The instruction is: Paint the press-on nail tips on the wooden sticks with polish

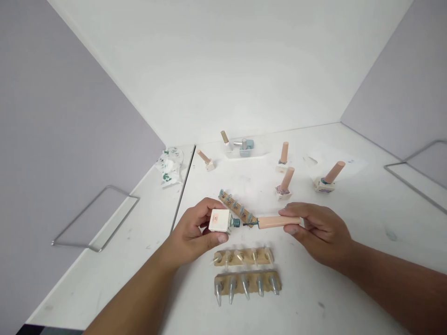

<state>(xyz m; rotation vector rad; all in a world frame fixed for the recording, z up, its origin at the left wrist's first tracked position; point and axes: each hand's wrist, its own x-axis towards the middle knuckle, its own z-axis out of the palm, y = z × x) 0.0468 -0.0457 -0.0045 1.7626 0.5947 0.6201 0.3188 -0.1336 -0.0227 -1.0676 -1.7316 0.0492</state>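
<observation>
My left hand point(195, 232) is closed around a small white square bottle point(220, 220) with a teal neck that points right. A peach cylindrical cap point(277, 222) is pinched in my right hand point(319, 230), and a thin dark brush sticks out of its left end toward the bottle's neck. Cap and bottle are held apart by a short gap, just above the white table point(349, 288). Right behind the gap lies a wooden strip point(236, 208) fitted with nail tips.
Two more wooden strips with clear nail tips point(243, 256) point(246, 284) lie in front of my hands. Several white bottles with peach caps point(326, 178) point(285, 184) stand or lie behind. A clear tray point(240, 148) and crumpled wrapper point(170, 165) sit farther back. Wire frames point(94, 218) flank the table.
</observation>
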